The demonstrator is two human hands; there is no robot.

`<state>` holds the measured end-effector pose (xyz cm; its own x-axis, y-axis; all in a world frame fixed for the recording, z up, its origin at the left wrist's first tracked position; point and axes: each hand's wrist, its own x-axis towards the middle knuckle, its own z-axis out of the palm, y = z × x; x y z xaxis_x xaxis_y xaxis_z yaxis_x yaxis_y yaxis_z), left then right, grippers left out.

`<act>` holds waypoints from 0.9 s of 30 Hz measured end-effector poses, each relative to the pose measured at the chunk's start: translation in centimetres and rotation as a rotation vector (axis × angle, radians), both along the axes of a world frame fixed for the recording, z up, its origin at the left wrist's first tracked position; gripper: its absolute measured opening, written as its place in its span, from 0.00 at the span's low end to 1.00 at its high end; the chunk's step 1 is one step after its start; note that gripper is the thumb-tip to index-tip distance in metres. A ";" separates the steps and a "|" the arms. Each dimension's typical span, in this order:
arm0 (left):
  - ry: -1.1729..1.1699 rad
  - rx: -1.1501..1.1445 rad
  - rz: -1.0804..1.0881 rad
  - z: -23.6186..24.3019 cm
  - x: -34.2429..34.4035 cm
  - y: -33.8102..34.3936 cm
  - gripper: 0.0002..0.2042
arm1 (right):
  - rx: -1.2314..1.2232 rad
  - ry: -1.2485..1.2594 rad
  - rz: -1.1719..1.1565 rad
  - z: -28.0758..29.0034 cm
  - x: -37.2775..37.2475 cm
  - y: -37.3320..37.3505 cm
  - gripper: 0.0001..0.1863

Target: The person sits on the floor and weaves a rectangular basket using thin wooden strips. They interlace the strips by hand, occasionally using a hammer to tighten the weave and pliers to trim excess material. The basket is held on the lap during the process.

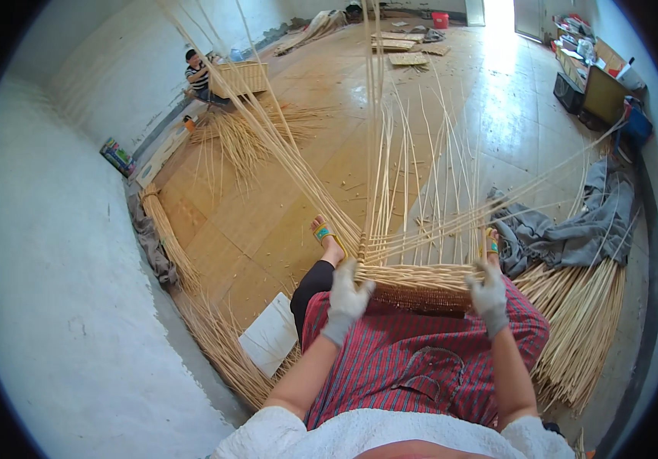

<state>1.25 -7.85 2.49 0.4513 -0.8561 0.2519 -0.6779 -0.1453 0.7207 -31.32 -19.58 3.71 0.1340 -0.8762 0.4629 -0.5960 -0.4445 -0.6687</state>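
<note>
Two gloved hands grip the woven wicker basket (414,284) resting on the person's lap, over a red checked apron (413,352). The left hand (346,300) is closed over the basket's left end, fingers curled around the rim; the right hand (488,294) is clamped the same way on its right end. Long pale willow rods (390,183) rise from the basket's far edge and fan out above the wooden floor (267,206). Two sandalled feet show just beyond the basket. Right of the basket lie a bundle of cut rods (581,321) and a heap of grey cloth (574,229). Left of it a white board (271,333) rests on more rods along the wall. Far beyond the basket, at upper left, another person (199,76) sits beside a finished wicker basket (241,76).
</note>
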 end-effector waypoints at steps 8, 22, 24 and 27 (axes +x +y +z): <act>0.738 0.079 -0.245 -10.1 1.4 -13.0 0.29 | 0.452 1.205 -0.044 -15.2 -11.0 -24.7 0.22; 0.964 -0.146 -0.284 -7.0 1.1 6.8 0.35 | 0.585 -0.420 0.101 -4.8 -9.0 1.3 0.22; 0.865 -0.226 -0.304 -4.1 1.5 6.5 0.35 | 0.382 -0.530 0.189 -2.8 -8.4 1.5 0.24; 0.653 -0.310 -0.329 0.3 2.0 5.3 0.34 | 0.311 -0.633 0.241 0.6 -8.1 1.7 0.25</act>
<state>3.29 -2.56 2.77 0.3255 -0.9054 0.2725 -0.0778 0.2615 0.9621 -39.46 -17.86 4.27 0.1291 -0.9593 0.2513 0.0347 -0.2489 -0.9679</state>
